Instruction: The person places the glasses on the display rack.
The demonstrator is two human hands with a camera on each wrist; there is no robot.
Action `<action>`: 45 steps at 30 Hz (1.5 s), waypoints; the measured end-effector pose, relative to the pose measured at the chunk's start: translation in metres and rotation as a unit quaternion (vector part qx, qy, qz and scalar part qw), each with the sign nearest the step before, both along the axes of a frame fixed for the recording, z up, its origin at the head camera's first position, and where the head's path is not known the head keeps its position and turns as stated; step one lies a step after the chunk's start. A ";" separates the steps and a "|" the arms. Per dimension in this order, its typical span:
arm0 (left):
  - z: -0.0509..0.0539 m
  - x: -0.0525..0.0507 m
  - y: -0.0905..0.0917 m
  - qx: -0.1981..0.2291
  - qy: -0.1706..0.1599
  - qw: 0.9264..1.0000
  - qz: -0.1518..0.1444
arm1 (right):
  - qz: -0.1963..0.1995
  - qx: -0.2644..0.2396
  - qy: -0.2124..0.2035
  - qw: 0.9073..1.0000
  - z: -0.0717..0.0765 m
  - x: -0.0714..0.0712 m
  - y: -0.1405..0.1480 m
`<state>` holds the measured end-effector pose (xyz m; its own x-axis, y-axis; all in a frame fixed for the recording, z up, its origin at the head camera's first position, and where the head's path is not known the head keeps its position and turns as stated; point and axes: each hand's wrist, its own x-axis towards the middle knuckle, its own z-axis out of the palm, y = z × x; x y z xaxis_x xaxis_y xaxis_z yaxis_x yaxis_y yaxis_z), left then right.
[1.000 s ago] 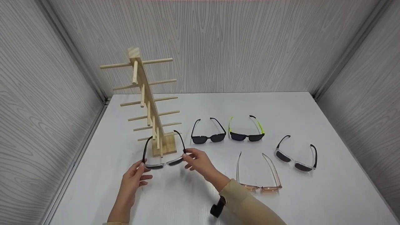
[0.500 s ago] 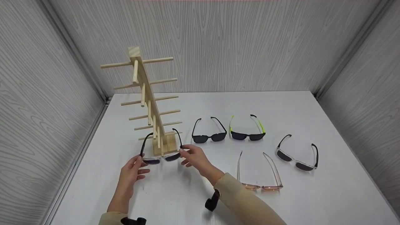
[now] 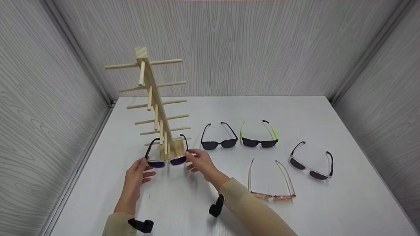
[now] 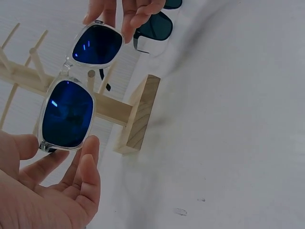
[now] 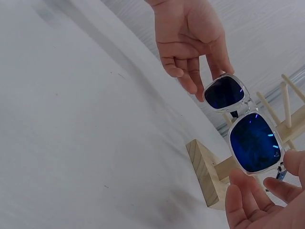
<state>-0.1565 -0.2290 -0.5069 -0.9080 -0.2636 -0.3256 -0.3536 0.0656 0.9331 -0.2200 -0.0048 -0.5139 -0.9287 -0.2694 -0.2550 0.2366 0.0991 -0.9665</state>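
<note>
A pair of sunglasses (image 3: 178, 160) with a clear front, dark blue lenses and black temples is held between both hands at the foot of a wooden display stand (image 3: 154, 98). My left hand (image 3: 134, 177) pinches its left hinge corner, and my right hand (image 3: 202, 164) pinches the right one. The temples point away from me, one to each side of the stand's lowest pegs. In the left wrist view the lenses (image 4: 67, 114) stand before the stand's post, above its base block (image 4: 140, 114). Whether the bridge touches a peg, I cannot tell.
On the white table (image 3: 354, 203) to the right lie black sunglasses (image 3: 219, 144), sunglasses with yellow-green temples (image 3: 259, 143), peach-framed glasses (image 3: 274, 197) and clear-fronted dark sunglasses (image 3: 308, 168). Wood-grain panels (image 3: 229, 46) enclose the back and sides.
Both hands have carried the sunglasses forward and slightly left, closer to the stand's post. The lenses now face me more and look bluer. The other glasses have stayed put.
</note>
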 end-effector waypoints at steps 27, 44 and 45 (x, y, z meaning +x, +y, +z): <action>-0.027 -0.021 -0.002 0.031 -0.011 0.999 0.022 | -0.028 0.009 -0.026 0.999 -0.008 -0.011 -0.003; -0.088 -0.017 -0.017 -0.023 -0.015 0.998 0.050 | -0.014 0.001 -0.061 0.998 -0.009 0.009 0.014; -0.091 -0.015 -0.017 -0.030 -0.011 0.998 0.053 | -0.011 0.000 -0.062 0.998 -0.007 0.010 0.015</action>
